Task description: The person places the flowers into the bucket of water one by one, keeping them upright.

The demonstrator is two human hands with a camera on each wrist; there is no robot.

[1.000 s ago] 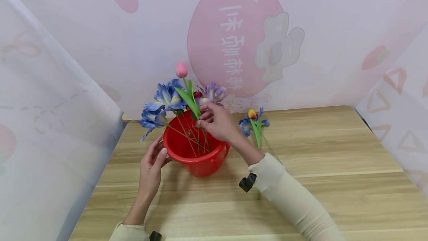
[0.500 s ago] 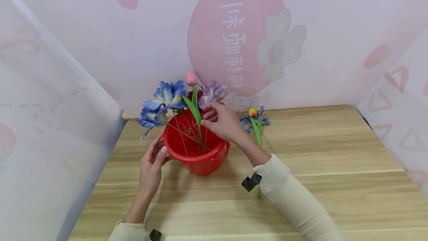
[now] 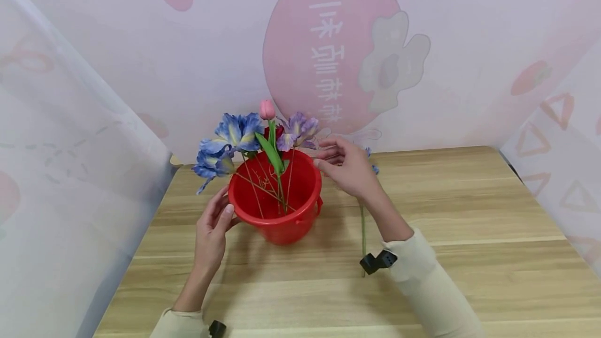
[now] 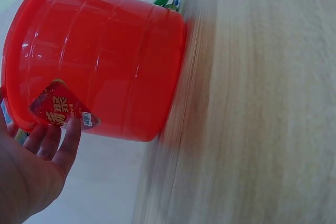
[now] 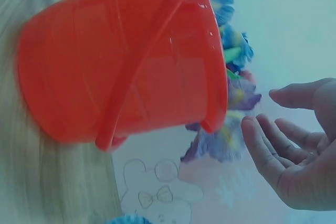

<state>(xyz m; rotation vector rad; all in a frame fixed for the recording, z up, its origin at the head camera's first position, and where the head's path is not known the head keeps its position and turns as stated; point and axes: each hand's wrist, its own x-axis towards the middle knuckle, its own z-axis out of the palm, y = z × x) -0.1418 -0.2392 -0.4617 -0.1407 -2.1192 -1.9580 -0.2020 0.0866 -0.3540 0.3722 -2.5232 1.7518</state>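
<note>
Red plastic bucket point(image 3: 284, 232): stood upright on the light wood-grain table point(image 3: 469, 213), left of its middle and towards the back edge
Red curved handle point(image 5: 139, 61): hung down along the outer wall, on the right-hand side
Diamond-shaped red label point(image 4: 59, 103): stuck to the wall on the left side, partly covered by a fingertip
Left hand point(image 3: 210, 239): rested against the left wall and rim, fingers loosely bent; the bucket is touched, not clenched
Right hand point(image 3: 349, 168): released, nothing grasped; held just beside the right rim, fingers and thumb spread apart
Pink tulip-shaped flower with green leaves point(image 3: 267, 110): stood in the bucket, its head raised above the others
Two ruffled blue flowers with yellow streaks point(image 3: 238, 133): leaned over the left part of the rim
Ruffled pale purple flower point(image 3: 298, 130): leaned towards the back edge of the table, near the right hand
Dark red flower point(image 3: 280, 132): placed behind the pink one, mostly hidden
Thin green stem point(image 3: 363, 236): laid on the table, right of the bucket; its upper end is hidden by the right hand
Blue petals point(image 3: 375, 168): seen past that hand, near the back edge
</note>
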